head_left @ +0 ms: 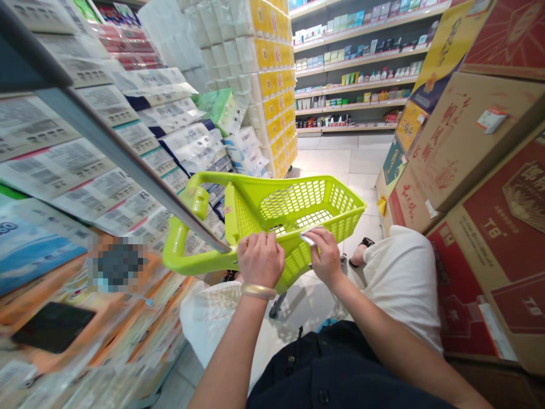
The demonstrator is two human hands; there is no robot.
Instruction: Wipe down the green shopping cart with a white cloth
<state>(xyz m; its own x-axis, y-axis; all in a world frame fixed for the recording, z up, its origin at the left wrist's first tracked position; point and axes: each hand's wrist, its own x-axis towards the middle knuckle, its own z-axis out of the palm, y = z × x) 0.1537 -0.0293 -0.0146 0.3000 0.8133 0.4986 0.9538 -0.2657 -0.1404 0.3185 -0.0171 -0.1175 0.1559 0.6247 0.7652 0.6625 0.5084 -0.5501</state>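
Gripping, in the head view, the near rim of a lime-green plastic shopping-cart basket [283, 201] with a closed left hand [260, 258]; pinching a small flat white piece [308, 238] at that rim with the right hand [326, 255]. Showing pale floor tiles [351, 150] beyond the basket, yellow-and-white packs [276, 85] stacked to its left, printed brown-and-red cardboard cartons [451, 147] to its right, product-filled shelves [357, 74] farther back. Holding left knuckles upward, above a gold-coloured bangle [258, 292], and right fingers slanted leftward.

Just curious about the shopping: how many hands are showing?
2. The left hand is on the near side of the green cart, by the metal pole; the right hand is farther forward, holding something white. No others show.
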